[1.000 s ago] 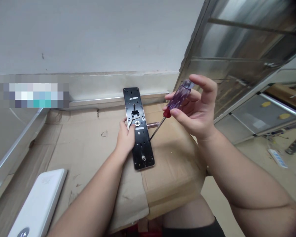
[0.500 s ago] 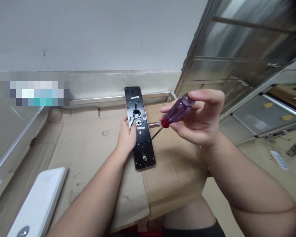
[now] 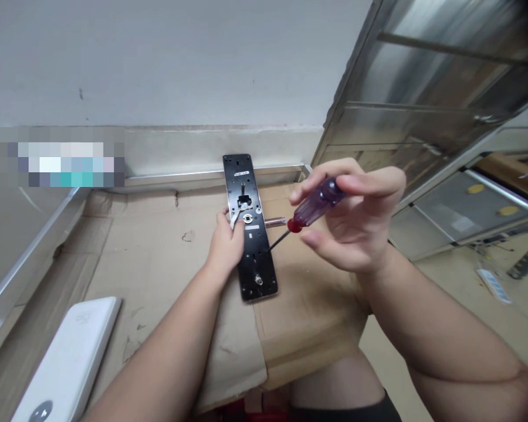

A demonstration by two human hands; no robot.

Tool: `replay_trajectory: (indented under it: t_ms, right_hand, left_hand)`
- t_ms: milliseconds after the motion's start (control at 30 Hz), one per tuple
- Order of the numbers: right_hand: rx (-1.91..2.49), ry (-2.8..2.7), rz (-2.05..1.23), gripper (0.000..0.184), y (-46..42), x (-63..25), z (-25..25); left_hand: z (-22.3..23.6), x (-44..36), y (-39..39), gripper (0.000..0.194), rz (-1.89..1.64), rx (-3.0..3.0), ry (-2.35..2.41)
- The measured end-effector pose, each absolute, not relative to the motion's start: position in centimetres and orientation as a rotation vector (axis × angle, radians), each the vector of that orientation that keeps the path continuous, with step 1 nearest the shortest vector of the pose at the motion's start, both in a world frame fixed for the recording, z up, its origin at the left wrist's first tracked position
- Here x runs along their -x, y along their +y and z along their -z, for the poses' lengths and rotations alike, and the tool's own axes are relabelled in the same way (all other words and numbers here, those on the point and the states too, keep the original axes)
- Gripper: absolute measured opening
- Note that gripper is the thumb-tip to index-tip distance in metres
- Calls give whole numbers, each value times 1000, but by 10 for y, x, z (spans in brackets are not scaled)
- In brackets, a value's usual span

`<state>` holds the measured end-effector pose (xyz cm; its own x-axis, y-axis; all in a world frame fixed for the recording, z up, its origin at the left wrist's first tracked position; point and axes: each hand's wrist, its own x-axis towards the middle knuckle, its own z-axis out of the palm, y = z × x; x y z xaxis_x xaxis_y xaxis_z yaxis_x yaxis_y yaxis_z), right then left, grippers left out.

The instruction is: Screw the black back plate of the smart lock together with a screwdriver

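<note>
Right fingers (image 3: 369, 181) pinch a purple screwdriver (image 3: 319, 202), left fingers (image 3: 223, 218) hold a black plate (image 3: 256, 264), labels (image 3: 242, 173) unreadable

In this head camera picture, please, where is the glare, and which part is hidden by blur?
In the head view, glare streaks the metal cabinet door; a pixelated mosaic patch hides whatever lies at left; also in the head view, the top right corner falls dark.

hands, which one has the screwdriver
The right hand grips the purple-handled screwdriver in its fingers; the left hand holds no tool and rests on the black door-lock plate.
</note>
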<state>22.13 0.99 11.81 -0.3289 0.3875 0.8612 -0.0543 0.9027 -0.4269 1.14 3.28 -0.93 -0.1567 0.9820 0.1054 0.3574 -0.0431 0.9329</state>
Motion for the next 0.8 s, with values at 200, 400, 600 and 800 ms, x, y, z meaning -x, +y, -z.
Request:
replay_trajectory:
  t_ms: [200,400,600,800]
  right_hand:
    - [429,-1746,-490,43,0,-223,-119]
    - [339,-1751,-267,56,5,-221,-121]
    - [371,-1741,-329,40,-2,-223,-123]
    - [331,-1660,-294,50,-3,-223,-122]
  left_hand:
    - [10,-11,33,50,-1187,-1475,1577]
    - [9,-11,33,50,-1174,-1477,1591]
    - [10,-11,33,49,-1182,-1478,1574]
    - [11,-10,33,50,-1178,-1478,1578]
